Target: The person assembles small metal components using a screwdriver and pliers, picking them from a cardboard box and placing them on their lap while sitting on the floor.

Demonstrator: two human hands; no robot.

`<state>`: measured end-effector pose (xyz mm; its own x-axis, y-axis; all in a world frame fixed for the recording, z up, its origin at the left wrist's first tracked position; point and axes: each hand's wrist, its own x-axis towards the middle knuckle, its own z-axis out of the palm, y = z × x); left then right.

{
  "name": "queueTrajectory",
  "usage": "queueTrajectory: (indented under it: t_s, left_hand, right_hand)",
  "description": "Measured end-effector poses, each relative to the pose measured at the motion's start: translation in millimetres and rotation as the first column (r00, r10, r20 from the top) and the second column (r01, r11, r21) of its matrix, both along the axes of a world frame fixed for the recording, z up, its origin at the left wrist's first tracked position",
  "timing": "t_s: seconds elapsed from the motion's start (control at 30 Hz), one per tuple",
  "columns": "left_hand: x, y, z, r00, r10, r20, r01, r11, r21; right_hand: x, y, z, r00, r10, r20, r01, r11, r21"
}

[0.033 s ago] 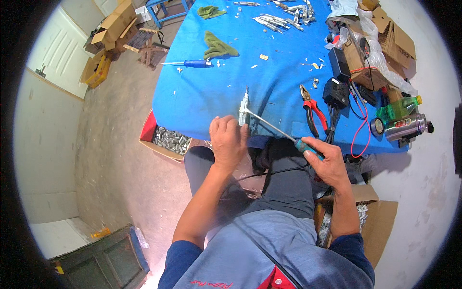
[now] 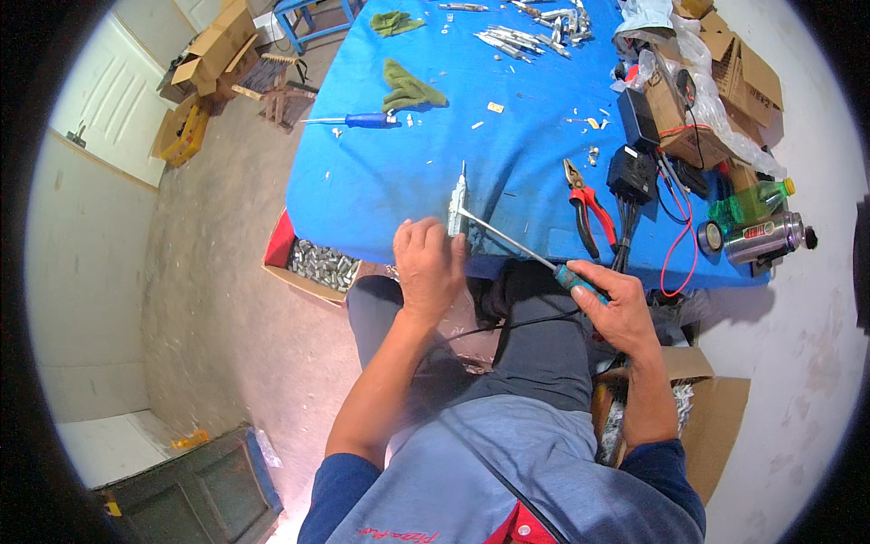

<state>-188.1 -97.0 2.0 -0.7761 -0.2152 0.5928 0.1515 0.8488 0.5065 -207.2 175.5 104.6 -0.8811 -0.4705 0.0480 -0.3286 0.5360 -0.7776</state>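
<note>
My left hand [image 2: 428, 263] is closed on the near end of a slim silvery-white metal part [image 2: 457, 201] that lies at the front of the blue-covered table [image 2: 381, 199]. The part's thin dark tip points away from me. My right hand [image 2: 619, 304] grips the teal handle of a screwdriver [image 2: 521, 247]. Its shaft slants to the far left, and the tip meets the side of the part about halfway along. Right of the shaft lie pliers [image 2: 594, 213] with red and black handles. A second screwdriver [image 2: 362, 120], with a blue handle, rests farther off at the left.
Green cloths [image 2: 410, 86] and a pile of similar metal parts [image 2: 517, 41] lie toward the back. Black adapters with cables [image 2: 632, 172], a green bottle [image 2: 752, 204] and a steel flask [image 2: 766, 240] crowd the right edge. Below the table's left corner stands a box of small metal pieces [image 2: 322, 265].
</note>
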Motion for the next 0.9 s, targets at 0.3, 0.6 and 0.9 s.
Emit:
queueTrajectory:
  t_s: [0.3, 0.6, 0.9]
  left_hand:
    - [-1.2, 0.3, 0.8, 1.000, 0.005, -0.003, -0.006, 0.999, -0.036]
    - [-1.0, -3.1, -3.3, 1.000, -0.006, 0.025, 0.006, 0.999, -0.032]
    - [0.1, -2.9, 3.4, 1.000, -0.006, 0.017, 0.005, 0.998, 0.064]
  right_hand:
    - [-8.1, 0.9, -0.7, 0.988, 0.108, -0.107, -0.102, 0.993, 0.058]
    - [-31.7, 5.4, 4.7, 0.929, 0.293, -0.227, -0.255, 0.950, 0.183]
    - [-69.3, 8.2, 5.0, 0.942, 0.318, 0.105, -0.323, 0.946, 0.039]
